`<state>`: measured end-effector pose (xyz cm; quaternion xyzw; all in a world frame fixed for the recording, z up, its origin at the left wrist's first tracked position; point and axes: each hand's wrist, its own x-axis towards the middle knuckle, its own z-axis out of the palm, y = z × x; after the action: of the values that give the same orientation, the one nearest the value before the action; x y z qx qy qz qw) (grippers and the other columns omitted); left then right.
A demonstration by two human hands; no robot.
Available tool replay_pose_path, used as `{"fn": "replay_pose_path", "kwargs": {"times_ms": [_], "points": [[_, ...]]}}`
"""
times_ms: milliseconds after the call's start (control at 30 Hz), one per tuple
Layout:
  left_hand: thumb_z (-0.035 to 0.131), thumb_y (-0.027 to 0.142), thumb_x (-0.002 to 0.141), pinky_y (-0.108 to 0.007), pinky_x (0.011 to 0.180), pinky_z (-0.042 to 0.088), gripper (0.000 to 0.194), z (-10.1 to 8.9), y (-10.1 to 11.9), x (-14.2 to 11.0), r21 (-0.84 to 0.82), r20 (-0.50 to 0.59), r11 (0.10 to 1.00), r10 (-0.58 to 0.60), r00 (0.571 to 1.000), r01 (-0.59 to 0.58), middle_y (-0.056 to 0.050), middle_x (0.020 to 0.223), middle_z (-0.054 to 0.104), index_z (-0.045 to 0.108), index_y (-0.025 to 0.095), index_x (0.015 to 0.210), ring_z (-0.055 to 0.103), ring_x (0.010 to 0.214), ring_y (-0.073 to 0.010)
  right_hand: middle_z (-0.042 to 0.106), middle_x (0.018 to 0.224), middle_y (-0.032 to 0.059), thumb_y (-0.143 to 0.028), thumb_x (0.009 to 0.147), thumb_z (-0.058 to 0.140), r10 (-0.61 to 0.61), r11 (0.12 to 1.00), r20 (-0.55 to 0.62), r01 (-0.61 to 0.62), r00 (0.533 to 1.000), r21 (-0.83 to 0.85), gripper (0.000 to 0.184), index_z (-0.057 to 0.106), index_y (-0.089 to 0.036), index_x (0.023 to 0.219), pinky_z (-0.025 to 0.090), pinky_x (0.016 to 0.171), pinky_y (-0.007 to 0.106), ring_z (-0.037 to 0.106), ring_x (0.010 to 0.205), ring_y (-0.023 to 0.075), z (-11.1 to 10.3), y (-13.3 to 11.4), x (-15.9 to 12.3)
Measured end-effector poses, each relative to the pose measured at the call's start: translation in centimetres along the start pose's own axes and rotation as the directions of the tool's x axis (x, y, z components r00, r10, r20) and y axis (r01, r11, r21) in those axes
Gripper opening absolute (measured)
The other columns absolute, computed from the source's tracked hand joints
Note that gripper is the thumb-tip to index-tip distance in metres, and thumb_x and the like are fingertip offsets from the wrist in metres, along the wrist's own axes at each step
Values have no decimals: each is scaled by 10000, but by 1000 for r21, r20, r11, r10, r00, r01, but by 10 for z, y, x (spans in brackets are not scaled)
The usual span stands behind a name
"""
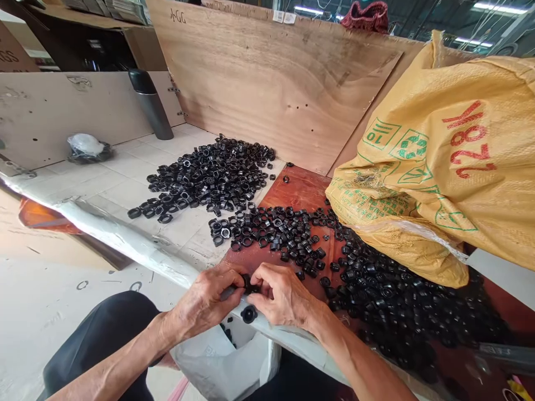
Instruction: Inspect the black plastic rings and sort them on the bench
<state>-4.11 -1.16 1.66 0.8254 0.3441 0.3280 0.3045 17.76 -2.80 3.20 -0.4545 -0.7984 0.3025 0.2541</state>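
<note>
Over the tabletop's [119,181] near edge, the left hand [209,295] and right hand [282,295] pinch small black plastic pieces [249,286] between their fingertips. Just below sits a round black plastic part [249,314]. A heap of black plastic rings [213,172] spreads from the far edge, along an upright plywood board [271,83]. A yellow woven sack [422,150] bulges over the right side; a dark grey flask [155,111] stands near the far left corner.

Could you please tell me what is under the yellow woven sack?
Small black plastic parts on the reddish-brown tabletop run up to the lower edge of the yellow woven sack; whatever lies beneath it is covered.
</note>
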Motion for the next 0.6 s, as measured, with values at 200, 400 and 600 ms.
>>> {"fn": "replay_pose_path", "kwargs": {"times_ms": [200, 400, 600], "points": [[631, 241, 918, -296, 745, 603, 16, -1, -1, 4, -330, -35, 894, -331, 943, 302, -27, 914, 762, 627, 225, 919, 742, 830, -185, 657, 903, 0, -119, 808, 703, 24, 967, 10, -25, 1000, 254, 168, 656, -212, 940, 518, 664, 223, 638, 720, 133, -4, -3, 2], [708, 352, 906, -395, 916, 604, 343, -4, 2, 17, -728, 82, 549, -526, 847, 411, -71, 1027, 800, 669, 207, 1215, 767, 953, -233, 688, 1084, 48, -169, 869, 689, 130, 912, -104, -77, 986, 404, 165, 756, -219, 1010, 572, 813, 265, 684, 971, 179, -7, 4, 8], [769, 301, 868, -334, 932, 583, 245, -2, 6, 27, -885, 163, 285, -553, 817, 369, -73, 974, 821, 742, 196, 1088, 775, 947, -213, 674, 1043, 44, -273, 876, 730, 223, 834, -264, -44, 938, 549, 257, 644, -226, 1114, 595, 804, 279, 691, 920, 176, -7, 9, 7]]}}
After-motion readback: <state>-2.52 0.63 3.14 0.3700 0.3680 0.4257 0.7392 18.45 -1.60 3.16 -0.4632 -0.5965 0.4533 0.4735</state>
